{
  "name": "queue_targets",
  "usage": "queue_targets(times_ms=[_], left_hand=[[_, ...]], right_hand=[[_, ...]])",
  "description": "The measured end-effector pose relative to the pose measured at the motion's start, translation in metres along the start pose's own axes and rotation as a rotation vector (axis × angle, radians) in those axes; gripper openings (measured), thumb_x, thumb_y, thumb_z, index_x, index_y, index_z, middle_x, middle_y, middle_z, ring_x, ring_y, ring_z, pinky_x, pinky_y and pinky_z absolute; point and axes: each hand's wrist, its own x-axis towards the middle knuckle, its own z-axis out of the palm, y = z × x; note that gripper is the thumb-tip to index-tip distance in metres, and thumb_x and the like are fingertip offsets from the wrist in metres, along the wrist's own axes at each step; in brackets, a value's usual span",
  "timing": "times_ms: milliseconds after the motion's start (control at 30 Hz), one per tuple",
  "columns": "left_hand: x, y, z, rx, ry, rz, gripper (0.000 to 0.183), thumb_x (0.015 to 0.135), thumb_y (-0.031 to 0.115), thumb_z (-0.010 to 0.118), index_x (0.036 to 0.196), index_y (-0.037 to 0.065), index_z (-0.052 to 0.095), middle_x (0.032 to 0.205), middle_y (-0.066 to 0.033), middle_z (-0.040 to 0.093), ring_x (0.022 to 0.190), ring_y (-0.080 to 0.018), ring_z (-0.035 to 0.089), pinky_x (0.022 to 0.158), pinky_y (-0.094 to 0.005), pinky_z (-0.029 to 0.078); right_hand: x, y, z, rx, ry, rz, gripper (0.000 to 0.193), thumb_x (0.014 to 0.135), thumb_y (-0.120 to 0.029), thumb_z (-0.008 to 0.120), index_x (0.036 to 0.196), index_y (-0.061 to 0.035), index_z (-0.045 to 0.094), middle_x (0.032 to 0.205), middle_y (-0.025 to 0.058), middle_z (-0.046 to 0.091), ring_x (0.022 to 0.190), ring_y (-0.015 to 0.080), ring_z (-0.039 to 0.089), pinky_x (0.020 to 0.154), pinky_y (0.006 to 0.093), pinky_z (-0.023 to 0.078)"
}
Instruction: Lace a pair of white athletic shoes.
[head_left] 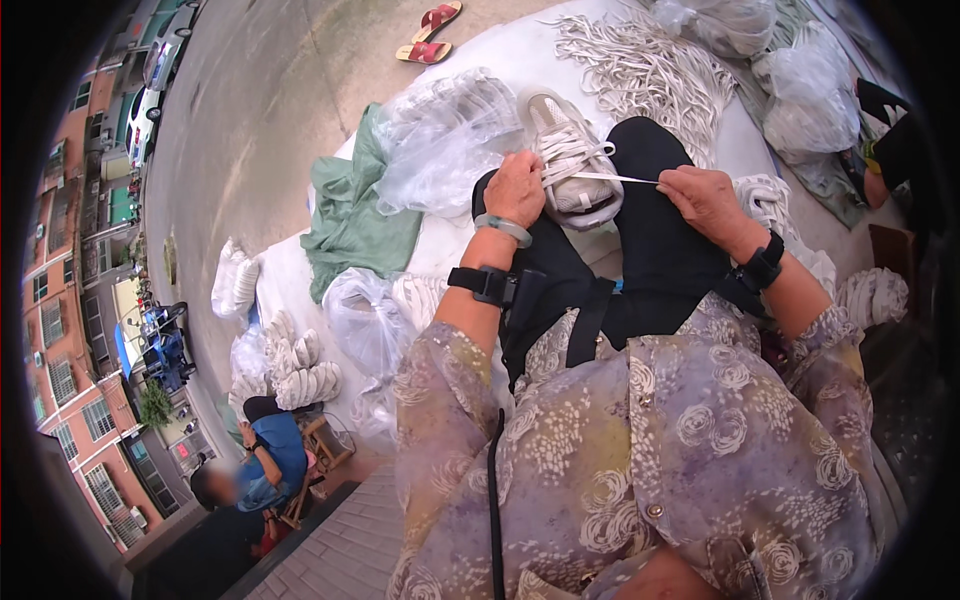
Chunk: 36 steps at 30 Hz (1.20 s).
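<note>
A beige-and-white sneaker (588, 197) lies between my black-trousered knees, its toe pointing away from me. White shoelaces (566, 150) criss-cross its front, with a loose loop at the right side. My right hand (705, 203) pinches one lace end and holds it taut, a little right of the shoe. At the shoe's left edge, my left hand (516, 190) is closed on the lacing, its fingertips partly hidden. Each wrist wears a black strap with a small device, and a pale bangle sits on the left one.
A pile of loose white laces (655, 75) lies ahead on a white sheet. Clear plastic bags (455, 135) and a green cloth (350, 220) are at left, with bundled shoes (308, 385) nearer. More bags (810, 90) are at right. Another person (275, 450) sits at lower left; red slippers (425, 52) lie beyond.
</note>
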Motion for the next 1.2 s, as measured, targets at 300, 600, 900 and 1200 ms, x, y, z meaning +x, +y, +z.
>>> queue_targets(times_ms=[300, 600, 900, 1200], left_hand=[[-0.028, 0.010, -0.007, 0.144, -0.057, -0.086, 0.014, 0.080, 0.018, 0.050, 0.081, 0.007, 0.057, 0.075, -0.0197, 0.060, 0.075, -0.0388, 0.057, 0.067, -0.0473, 0.044], [-0.072, 0.013, -0.013, 0.121, -0.069, 0.136, 0.013, 0.082, 0.016, 0.051, 0.078, 0.005, 0.056, 0.065, -0.0168, 0.057, 0.065, -0.0372, 0.056, 0.057, -0.0439, 0.043], [-0.117, 0.004, -0.038, 0.042, -0.165, 0.039, 0.010, 0.083, 0.015, 0.051, 0.080, 0.007, 0.054, 0.067, -0.0157, 0.058, 0.064, -0.0363, 0.057, 0.057, -0.0442, 0.043], [-0.166, -0.056, -0.066, 0.155, -0.016, 0.038, 0.009, 0.081, 0.012, 0.052, 0.087, 0.008, 0.058, 0.070, -0.0140, 0.059, 0.064, -0.0335, 0.058, 0.055, -0.0408, 0.045]], right_hand=[[-0.002, 0.008, 0.001, -0.006, -0.037, -0.006, 0.009, 0.079, -0.013, 0.059, 0.085, -0.0081, 0.055, 0.072, 0.0091, 0.057, 0.069, 0.0296, 0.057, 0.060, 0.0370, 0.046], [-0.008, 0.016, -0.015, 0.079, -0.079, 0.077, 0.008, 0.080, -0.013, 0.056, 0.086, -0.0069, 0.055, 0.074, 0.0119, 0.058, 0.070, 0.0311, 0.057, 0.062, 0.0377, 0.045], [-0.038, 0.067, -0.050, -0.041, -0.134, 0.133, 0.011, 0.083, -0.013, 0.053, 0.084, -0.0022, 0.056, 0.075, 0.0162, 0.056, 0.070, 0.0340, 0.055, 0.060, 0.0371, 0.042], [-0.069, 0.122, -0.090, -0.282, -0.129, 0.096, 0.013, 0.080, -0.013, 0.056, 0.089, -0.0042, 0.059, 0.085, 0.0139, 0.061, 0.079, 0.0323, 0.058, 0.070, 0.0371, 0.047]])
